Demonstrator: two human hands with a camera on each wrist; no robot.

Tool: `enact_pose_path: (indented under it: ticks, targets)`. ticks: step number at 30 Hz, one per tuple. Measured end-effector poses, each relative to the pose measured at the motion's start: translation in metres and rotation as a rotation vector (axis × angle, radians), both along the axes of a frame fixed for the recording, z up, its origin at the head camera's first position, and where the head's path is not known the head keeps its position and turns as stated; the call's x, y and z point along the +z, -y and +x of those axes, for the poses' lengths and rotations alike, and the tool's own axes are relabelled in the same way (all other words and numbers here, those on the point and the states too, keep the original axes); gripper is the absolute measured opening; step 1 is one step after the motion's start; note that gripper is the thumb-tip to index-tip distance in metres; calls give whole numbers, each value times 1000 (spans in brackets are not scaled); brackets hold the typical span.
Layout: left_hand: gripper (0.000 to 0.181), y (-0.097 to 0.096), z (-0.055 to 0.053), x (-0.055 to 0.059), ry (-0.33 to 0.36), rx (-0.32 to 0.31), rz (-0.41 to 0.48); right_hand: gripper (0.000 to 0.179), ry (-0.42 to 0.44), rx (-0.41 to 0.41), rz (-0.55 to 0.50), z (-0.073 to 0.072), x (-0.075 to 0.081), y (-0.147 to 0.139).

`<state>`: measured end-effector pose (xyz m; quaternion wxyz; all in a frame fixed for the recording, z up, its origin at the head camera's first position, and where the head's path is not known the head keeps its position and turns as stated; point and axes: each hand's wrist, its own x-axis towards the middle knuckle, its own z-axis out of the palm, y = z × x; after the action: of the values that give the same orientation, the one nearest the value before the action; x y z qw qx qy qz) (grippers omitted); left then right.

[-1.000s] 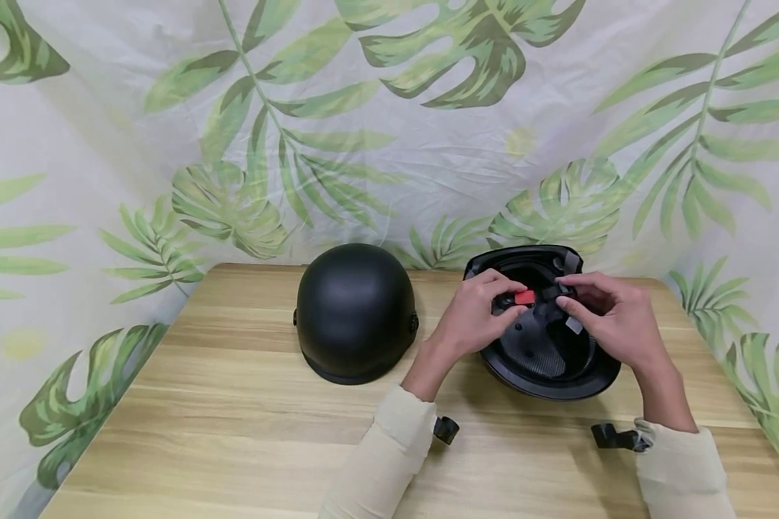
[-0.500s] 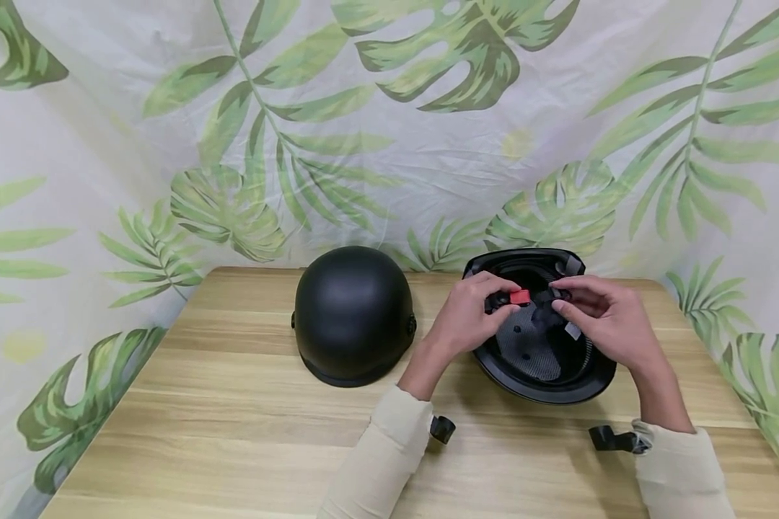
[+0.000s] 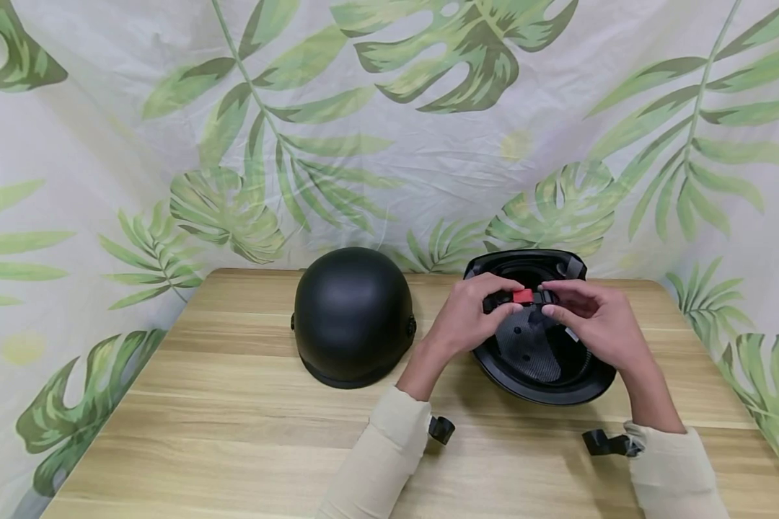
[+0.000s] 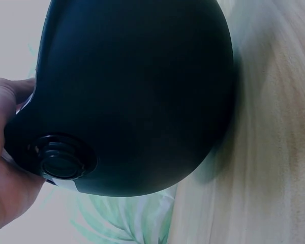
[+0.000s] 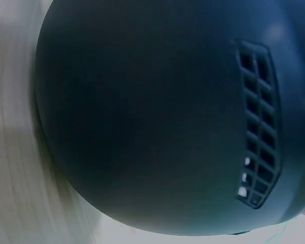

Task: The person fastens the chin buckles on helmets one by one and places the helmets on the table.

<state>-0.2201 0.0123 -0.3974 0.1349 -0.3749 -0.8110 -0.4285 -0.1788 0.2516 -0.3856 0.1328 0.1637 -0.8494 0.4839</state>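
An upturned black helmet (image 3: 539, 386) rests on the table with its lined inside facing up. Over its opening, my left hand (image 3: 467, 313) pinches the red-and-black half of a chin strap buckle (image 3: 522, 296) between thumb and fingers. From the other side my right hand (image 3: 593, 313) pinches the black buckle half (image 3: 545, 298), its end right at the red part. In the left wrist view the helmet's shell (image 4: 137, 91) hides the buckle, and part of the left hand (image 4: 7, 152) shows by the rim. The right wrist view shows the shell's vent grille (image 5: 259, 127).
A second black helmet (image 3: 353, 313) stands dome up on the wooden table (image 3: 234, 418), left of the left hand. Behind the table hangs a leaf-patterned cloth (image 3: 337, 144). Black camera mounts (image 3: 441, 429) stick out from both wrists.
My right hand has moved left, bringing the black buckle half up to the red one. The gap between the halves has closed. My left hand has barely moved.
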Motion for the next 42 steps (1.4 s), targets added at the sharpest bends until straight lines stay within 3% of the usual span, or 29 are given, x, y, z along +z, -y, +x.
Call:
enact_pose_path:
  ticks: [6, 11, 15, 18, 24, 32, 42]
  targets:
    - [28, 0, 0, 1, -14, 3, -7, 31, 49, -64, 79, 2, 4, 4]
    - [28, -1, 1, 0, -18, 18, -28, 26, -44, -106, 136, 2, 3, 7]
    - [26, -1, 2, -1, -23, 29, -44, 26, -127, -119, 126, 1, -1, 11]
    - [25, -1, 4, -1, -38, 22, -63, 26, -140, -110, 113, 1, -4, 15]
    - [25, -3, 4, -1, -31, 50, -85, 28, -108, -109, 123, 1, -6, 19]
    - [25, -4, 6, 0, -51, 136, -253, 29, -53, -99, 262, 1, -2, 14]
    - [22, -4, 9, 4, -22, 180, -334, 28, 16, -60, 374, 2, -2, 17]
